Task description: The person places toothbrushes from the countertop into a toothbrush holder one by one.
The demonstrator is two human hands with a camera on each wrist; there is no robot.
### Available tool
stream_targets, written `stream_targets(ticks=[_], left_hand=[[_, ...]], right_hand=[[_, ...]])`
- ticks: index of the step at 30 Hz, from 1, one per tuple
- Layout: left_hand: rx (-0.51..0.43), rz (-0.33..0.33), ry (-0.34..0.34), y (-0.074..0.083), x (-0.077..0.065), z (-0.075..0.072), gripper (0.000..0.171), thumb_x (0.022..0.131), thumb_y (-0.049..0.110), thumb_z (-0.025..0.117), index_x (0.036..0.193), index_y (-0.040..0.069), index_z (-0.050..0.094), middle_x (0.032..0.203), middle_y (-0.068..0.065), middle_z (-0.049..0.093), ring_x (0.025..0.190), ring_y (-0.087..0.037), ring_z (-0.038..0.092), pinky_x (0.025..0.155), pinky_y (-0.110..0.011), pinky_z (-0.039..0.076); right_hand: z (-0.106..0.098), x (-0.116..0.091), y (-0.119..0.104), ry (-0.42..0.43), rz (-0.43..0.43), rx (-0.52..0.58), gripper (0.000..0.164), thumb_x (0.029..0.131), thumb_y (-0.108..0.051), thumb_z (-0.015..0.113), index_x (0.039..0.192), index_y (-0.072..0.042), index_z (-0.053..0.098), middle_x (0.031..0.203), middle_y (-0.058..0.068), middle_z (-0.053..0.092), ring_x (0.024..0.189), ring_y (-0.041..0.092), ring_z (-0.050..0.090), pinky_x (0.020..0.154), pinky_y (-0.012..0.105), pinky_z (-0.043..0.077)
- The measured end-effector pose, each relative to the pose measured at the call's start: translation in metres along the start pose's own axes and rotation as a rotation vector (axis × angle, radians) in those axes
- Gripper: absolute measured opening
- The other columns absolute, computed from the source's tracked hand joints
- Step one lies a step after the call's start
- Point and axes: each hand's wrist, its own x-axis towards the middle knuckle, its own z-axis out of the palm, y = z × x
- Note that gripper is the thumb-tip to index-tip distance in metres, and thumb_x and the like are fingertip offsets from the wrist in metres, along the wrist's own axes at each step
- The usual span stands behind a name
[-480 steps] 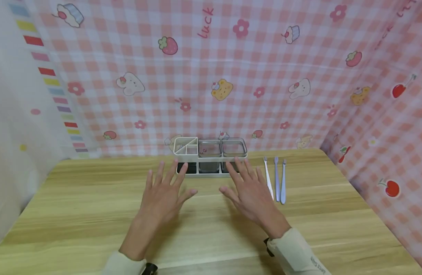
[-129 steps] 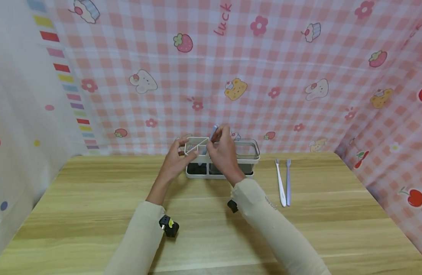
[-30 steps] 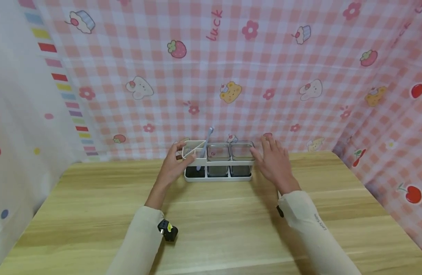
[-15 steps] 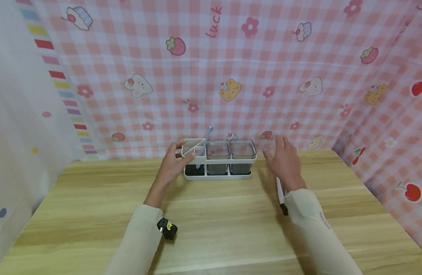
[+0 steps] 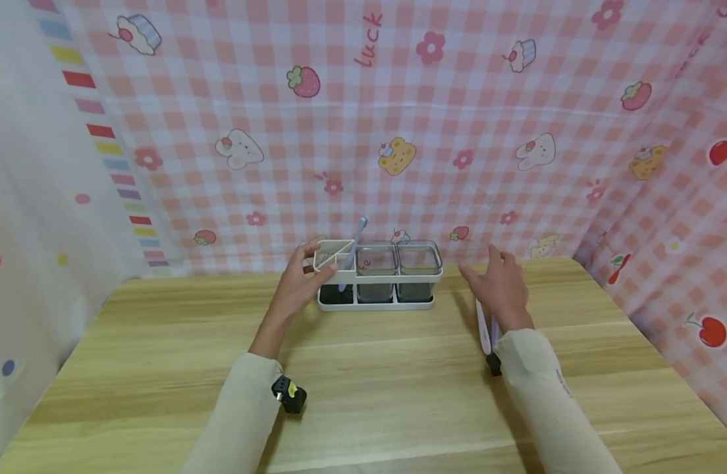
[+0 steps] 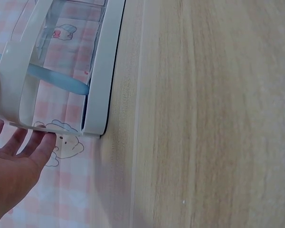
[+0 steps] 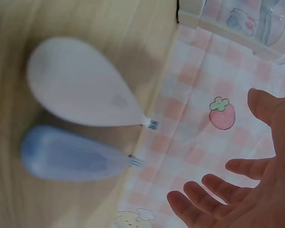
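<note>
My left hand [image 5: 294, 283] grips the left end of a white toothbrush holder [image 5: 393, 279], thumb in front and fingers round the far side. A blue toothbrush [image 5: 355, 245] leans in one of the holder's left compartments, head up; its handle end [image 6: 69, 84] shows low inside in the left wrist view. To the right, my right hand [image 5: 501, 293] hovers with fingers spread, holding nothing. Below it a white toothbrush [image 7: 80, 85] and a purple toothbrush [image 7: 76, 156] lie side by side on the table. Their heads are hidden by the hand in the head view.
Two clear cups [image 5: 419, 258] sit in the holder's middle and right places. The wooden table [image 5: 375, 395] ends at a pink checked cloth [image 5: 446, 131] close behind the holder. Another checked cloth [image 5: 683, 250] hangs along the right side.
Earlier, three toothbrushes lay on the table; the right hand brought the blue one into the holder. Since then that hand has moved right, over the other two. The left hand keeps its hold.
</note>
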Motion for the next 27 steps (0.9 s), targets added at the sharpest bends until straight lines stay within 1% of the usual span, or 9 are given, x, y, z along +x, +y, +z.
stream_targets(ticks=[3, 6, 11, 14, 17, 21, 27], left_hand=[[0.006, 0.001, -0.006, 0.0, 0.0, 0.0, 0.066, 0.096, 0.029, 0.069, 0.15, 0.004, 0.039, 0.146, -0.02, 0.042, 0.122, -0.037, 0.048, 0.091, -0.04, 0.047], [0.004, 0.007, -0.002, 0.001, 0.0, -0.001, 0.065, 0.096, 0.028, 0.069, 0.15, 0.004, 0.04, 0.145, -0.019, 0.043, 0.121, -0.037, 0.049, 0.09, -0.04, 0.047], [0.003, 0.018, -0.001, 0.002, -0.001, -0.001, 0.065, 0.096, 0.026, 0.069, 0.15, 0.004, 0.04, 0.144, -0.019, 0.043, 0.12, -0.037, 0.049, 0.09, -0.04, 0.048], [-0.003, 0.012, -0.002, 0.002, -0.001, 0.0, 0.065, 0.096, 0.027, 0.069, 0.15, 0.005, 0.039, 0.144, -0.018, 0.044, 0.12, -0.036, 0.05, 0.09, -0.04, 0.048], [0.001, 0.007, -0.004, 0.001, -0.001, 0.0, 0.066, 0.096, 0.027, 0.069, 0.15, 0.004, 0.039, 0.145, -0.019, 0.043, 0.121, -0.036, 0.049, 0.091, -0.04, 0.047], [-0.001, 0.002, 0.0, 0.001, -0.002, 0.0, 0.066, 0.095, 0.028, 0.07, 0.15, 0.005, 0.04, 0.145, -0.018, 0.043, 0.121, -0.036, 0.049, 0.09, -0.039, 0.047], [-0.007, -0.003, -0.012, 0.003, -0.002, 0.0, 0.067, 0.096, 0.028, 0.069, 0.151, 0.005, 0.039, 0.146, -0.02, 0.042, 0.122, -0.036, 0.048, 0.089, -0.038, 0.046]], right_hand=[[0.002, 0.0, 0.005, -0.022, 0.028, 0.028, 0.087, 0.099, -0.052, 0.057, 0.159, 0.001, 0.021, 0.155, 0.034, 0.026, 0.136, 0.055, 0.031, 0.1, 0.071, 0.035], [0.004, 0.001, 0.008, -0.036, 0.028, 0.07, 0.089, 0.099, -0.055, 0.056, 0.159, 0.001, 0.021, 0.155, 0.035, 0.026, 0.136, 0.055, 0.032, 0.102, 0.071, 0.034], [0.007, 0.002, 0.014, -0.06, 0.031, 0.145, 0.088, 0.1, -0.052, 0.056, 0.158, 0.003, 0.021, 0.153, 0.038, 0.027, 0.136, 0.055, 0.032, 0.107, 0.068, 0.03], [0.007, 0.001, 0.019, -0.079, 0.038, 0.174, 0.086, 0.101, -0.048, 0.056, 0.158, 0.005, 0.02, 0.153, 0.039, 0.027, 0.138, 0.055, 0.03, 0.109, 0.067, 0.028], [0.007, 0.002, 0.024, -0.092, 0.037, 0.179, 0.084, 0.102, -0.044, 0.055, 0.156, 0.009, 0.02, 0.151, 0.041, 0.029, 0.137, 0.056, 0.031, 0.109, 0.065, 0.029], [0.006, 0.005, 0.031, -0.102, 0.045, 0.17, 0.081, 0.102, -0.041, 0.055, 0.153, 0.014, 0.024, 0.146, 0.044, 0.034, 0.133, 0.057, 0.036, 0.107, 0.064, 0.034], [0.004, 0.006, 0.037, -0.135, 0.075, 0.183, 0.079, 0.103, -0.039, 0.054, 0.152, 0.015, 0.024, 0.147, 0.043, 0.035, 0.133, 0.057, 0.037, 0.108, 0.063, 0.034]])
